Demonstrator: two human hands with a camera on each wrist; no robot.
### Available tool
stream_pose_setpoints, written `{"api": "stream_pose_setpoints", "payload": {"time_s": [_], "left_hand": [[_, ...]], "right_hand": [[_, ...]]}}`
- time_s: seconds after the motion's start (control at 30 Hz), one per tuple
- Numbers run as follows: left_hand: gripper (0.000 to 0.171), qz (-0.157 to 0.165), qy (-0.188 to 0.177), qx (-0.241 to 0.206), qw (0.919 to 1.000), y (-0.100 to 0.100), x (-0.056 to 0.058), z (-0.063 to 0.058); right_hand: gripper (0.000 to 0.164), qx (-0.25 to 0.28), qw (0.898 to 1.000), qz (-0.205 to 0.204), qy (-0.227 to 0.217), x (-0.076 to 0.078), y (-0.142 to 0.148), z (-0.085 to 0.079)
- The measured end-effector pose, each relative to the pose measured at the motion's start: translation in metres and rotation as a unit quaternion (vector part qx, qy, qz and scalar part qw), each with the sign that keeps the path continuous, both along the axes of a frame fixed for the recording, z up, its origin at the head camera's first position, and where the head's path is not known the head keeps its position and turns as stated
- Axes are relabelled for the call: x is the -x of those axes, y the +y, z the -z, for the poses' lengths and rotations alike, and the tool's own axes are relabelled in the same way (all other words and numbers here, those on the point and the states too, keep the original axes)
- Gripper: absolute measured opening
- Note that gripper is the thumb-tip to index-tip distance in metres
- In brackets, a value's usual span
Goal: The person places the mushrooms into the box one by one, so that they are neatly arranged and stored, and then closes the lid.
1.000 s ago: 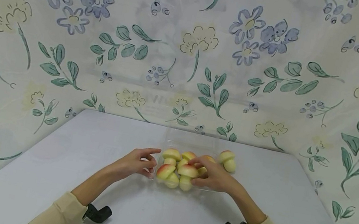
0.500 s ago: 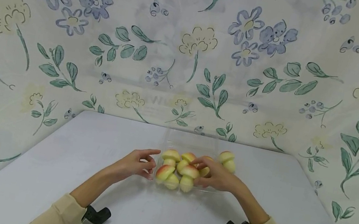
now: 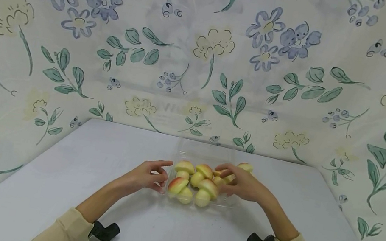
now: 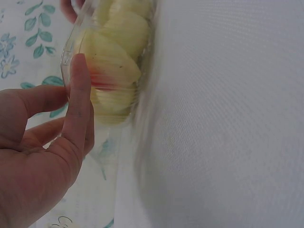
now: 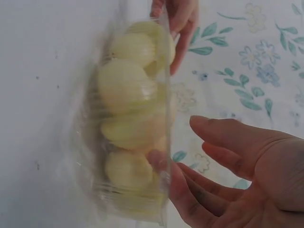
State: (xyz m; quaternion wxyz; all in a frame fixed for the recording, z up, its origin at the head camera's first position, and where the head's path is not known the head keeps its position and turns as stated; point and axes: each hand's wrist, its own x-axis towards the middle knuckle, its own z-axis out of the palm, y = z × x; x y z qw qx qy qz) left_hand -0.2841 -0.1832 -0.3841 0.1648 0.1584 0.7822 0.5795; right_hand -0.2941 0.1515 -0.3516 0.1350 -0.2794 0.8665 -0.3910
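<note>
A clear plastic box with its lid folded back holds several pale yellow mushroom-shaped pieces with reddish caps. At its left wall is my left hand. Its index finger reaches the rim, and in the left wrist view a finger lies straight against the outer wall. Over the box's right end hovers my right hand, fingers spread and bent over a piece partly hidden beneath them. In the right wrist view a fingertip reaches past the rim beside the pieces, with the thumb apart.
Outside the box at the back right lies one more mushroom-shaped piece, mostly behind the right hand. The white table ends at a floral-patterned cloth at the back. Black cameras sit on both wrists.
My right hand has moved right, away from the front middle piece, which now leans to the left with its cap to the right. The left hand stays in place.
</note>
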Motion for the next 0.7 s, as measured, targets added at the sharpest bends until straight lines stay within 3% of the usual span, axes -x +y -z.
{"api": "stream_pose_setpoints", "payload": {"time_s": [0.43,0.7], "left_hand": [[0.061,-0.008,-0.003,0.007,0.9999,0.0,0.0,0.0],[0.06,-0.007,-0.001,0.005,1.0,0.0,0.001,0.0]], "right_hand": [[0.049,-0.001,0.999,0.033,0.019,0.01,0.024,-0.013],[0.051,0.005,0.998,0.06,0.018,0.018,0.038,-0.013]]}}
